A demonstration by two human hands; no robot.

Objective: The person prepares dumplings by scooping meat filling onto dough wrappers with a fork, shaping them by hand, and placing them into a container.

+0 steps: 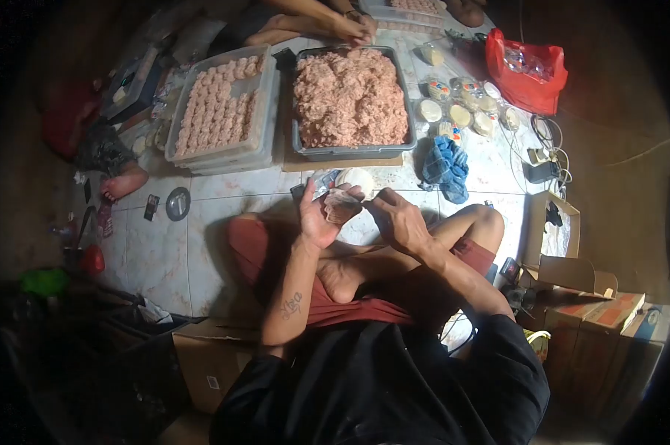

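Note:
My left hand (320,222) is palm up, fingers curled round a thin wrapper with pinkish filling (341,208). Close to its right edge is my right hand (403,222), with bent fingers pressed together; whatever they grip is too small to make out. A round white stack of wrappers (355,180) lies on the floor just beyond my left hand. Ahead stands a dark tub heaped with pink minced mixture (351,100). To its left, a clear container (183,154) holds rows of shaped pink pieces (218,111).
Another person's hands (357,28) are behind the tub. Packs of round wrappers (459,115), a blue cloth (445,169) and a red bag (525,81) lie to the right. An open carton (553,230) and cables are at right; a dark round lid (177,204) is left.

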